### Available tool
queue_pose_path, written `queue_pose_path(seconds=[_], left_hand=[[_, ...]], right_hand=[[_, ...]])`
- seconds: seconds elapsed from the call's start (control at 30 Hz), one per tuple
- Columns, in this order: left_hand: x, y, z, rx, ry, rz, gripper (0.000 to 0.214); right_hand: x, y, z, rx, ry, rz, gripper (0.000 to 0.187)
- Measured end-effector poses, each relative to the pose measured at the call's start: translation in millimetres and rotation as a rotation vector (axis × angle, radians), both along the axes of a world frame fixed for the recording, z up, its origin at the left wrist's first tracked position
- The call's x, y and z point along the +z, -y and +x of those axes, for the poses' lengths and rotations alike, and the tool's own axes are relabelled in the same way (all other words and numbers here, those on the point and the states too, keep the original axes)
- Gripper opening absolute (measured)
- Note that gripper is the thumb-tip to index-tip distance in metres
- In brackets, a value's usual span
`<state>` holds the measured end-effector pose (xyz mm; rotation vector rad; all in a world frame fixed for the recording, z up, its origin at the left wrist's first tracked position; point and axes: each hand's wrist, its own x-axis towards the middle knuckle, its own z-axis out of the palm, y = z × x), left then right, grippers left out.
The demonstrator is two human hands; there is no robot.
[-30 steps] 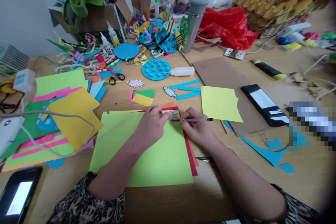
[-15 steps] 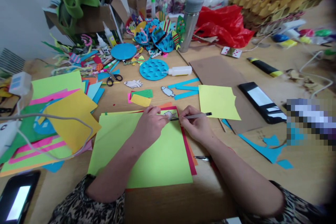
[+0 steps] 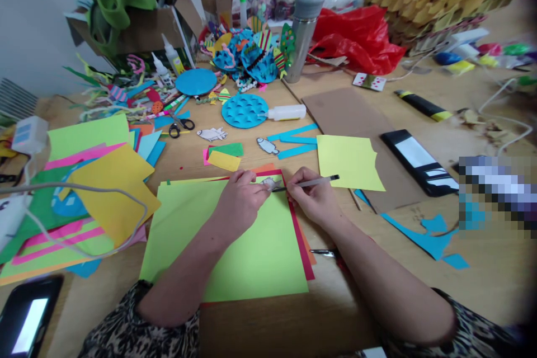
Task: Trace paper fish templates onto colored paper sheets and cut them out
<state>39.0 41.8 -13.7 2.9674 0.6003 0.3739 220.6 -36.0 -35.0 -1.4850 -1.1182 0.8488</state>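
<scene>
My right hand (image 3: 314,198) is closed around a slim grey pen (image 3: 316,182) with a black end, its tip pointing left over the paper. My left hand (image 3: 240,201) has its fingers curled, with the thumb and fingertips pressing a small white paper fish (image 3: 267,181) down near the top right corner of a light green sheet (image 3: 251,257). Part of that fish is hidden by the fingers. Red and orange sheets stick out beneath the green one. Farther back lie two more paper fish, one grey-white (image 3: 267,146) and one white (image 3: 212,134).
Black-handled scissors (image 3: 181,125), a white glue bottle (image 3: 287,112), a blue scalloped disc (image 3: 244,110) and blue strips lie behind the sheet. Coloured paper (image 3: 113,190) and a cable are at left. A yellow sheet (image 3: 350,162), cardboard, phone (image 3: 419,162) and utility knife (image 3: 423,106) are at right.
The view has shifted very slightly. Both hands, the pen and the paper fish stay in nearly the same place.
</scene>
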Motion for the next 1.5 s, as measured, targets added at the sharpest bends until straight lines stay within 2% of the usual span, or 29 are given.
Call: queue_pose_path(seconds=[0.63,1.5], left_hand=[[-4.5,0.7,2.4,-0.020,0.106,0.057,0.024],[-4.9,2.7,4.7,-0.007,0.068,0.024,0.028]], right_hand=[[4.0,1.7,-3.0,0.000,0.042,0.022,0.013],[4.2,0.9,0.1,-0.052,0.026,0.001,0.012]])
